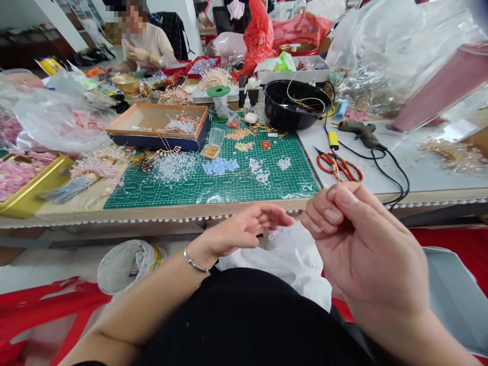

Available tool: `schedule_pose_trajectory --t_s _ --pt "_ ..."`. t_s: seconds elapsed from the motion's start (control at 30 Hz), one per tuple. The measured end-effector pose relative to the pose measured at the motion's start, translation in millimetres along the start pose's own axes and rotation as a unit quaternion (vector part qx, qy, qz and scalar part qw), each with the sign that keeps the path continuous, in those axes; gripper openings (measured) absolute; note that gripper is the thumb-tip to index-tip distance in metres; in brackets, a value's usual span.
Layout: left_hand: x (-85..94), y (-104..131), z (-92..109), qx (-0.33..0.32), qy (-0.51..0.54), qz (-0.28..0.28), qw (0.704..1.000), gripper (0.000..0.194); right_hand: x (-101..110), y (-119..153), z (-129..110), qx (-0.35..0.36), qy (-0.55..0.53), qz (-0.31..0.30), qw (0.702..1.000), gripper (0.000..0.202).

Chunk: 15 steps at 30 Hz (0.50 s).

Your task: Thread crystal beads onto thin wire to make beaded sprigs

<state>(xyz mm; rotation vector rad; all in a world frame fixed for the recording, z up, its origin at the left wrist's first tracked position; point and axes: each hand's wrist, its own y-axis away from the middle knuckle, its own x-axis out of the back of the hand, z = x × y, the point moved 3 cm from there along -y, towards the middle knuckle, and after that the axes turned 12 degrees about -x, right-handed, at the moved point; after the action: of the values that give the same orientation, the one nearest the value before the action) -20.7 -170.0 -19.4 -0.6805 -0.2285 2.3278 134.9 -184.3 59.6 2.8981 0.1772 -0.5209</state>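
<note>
My left hand [249, 227] is held over my lap, fingers stretched out and apart from the thumb, with nothing visible in it. My right hand [366, 239] is raised in front of the table edge, its thumb and index finger pinched together. A thin pale tip shows above that pinch, too small to name. Behind the right hand lie red-handled scissors [353, 172]. On the green cutting mat [183, 195] are blue flower-shaped pieces [220, 166], a heap of clear beads [173, 168], whitish petal pieces [259, 170] and a small box of gold beads [210, 151].
A black bowl [293, 119], a glue gun [360, 132] with its cable and a yellow lighter [333, 140] stand to the right. An open box [152, 145] and a gold tray [57, 175] are on the left. A co-worker [152, 46] sits across the table. A bin [125, 267] stands below.
</note>
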Motion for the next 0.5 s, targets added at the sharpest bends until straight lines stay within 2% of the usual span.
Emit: schedule_pose_trajectory --t_s 0.1,0.2,0.37,0.5 --pt "11.8 3.8 -10.1 0.003 0.032 0.059 0.998 0.064 4.6 -2.8 -5.1 0.022 0.030 0.029 0.999 0.023" --pt "7.1 0.9 -17.7 0.013 -0.071 0.051 0.996 0.067 7.7 -7.4 -7.0 0.013 0.006 0.034 0.999 0.022" --pt "-16.4 -13.4 -15.3 0.011 -0.257 0.015 0.966 0.051 10.2 -11.5 -7.3 -0.019 -0.047 0.025 0.998 0.026" --pt "-20.5 -13.2 -13.1 0.045 -0.282 0.054 0.957 0.032 15.7 -9.5 -12.4 0.005 -0.038 0.031 0.999 0.027"
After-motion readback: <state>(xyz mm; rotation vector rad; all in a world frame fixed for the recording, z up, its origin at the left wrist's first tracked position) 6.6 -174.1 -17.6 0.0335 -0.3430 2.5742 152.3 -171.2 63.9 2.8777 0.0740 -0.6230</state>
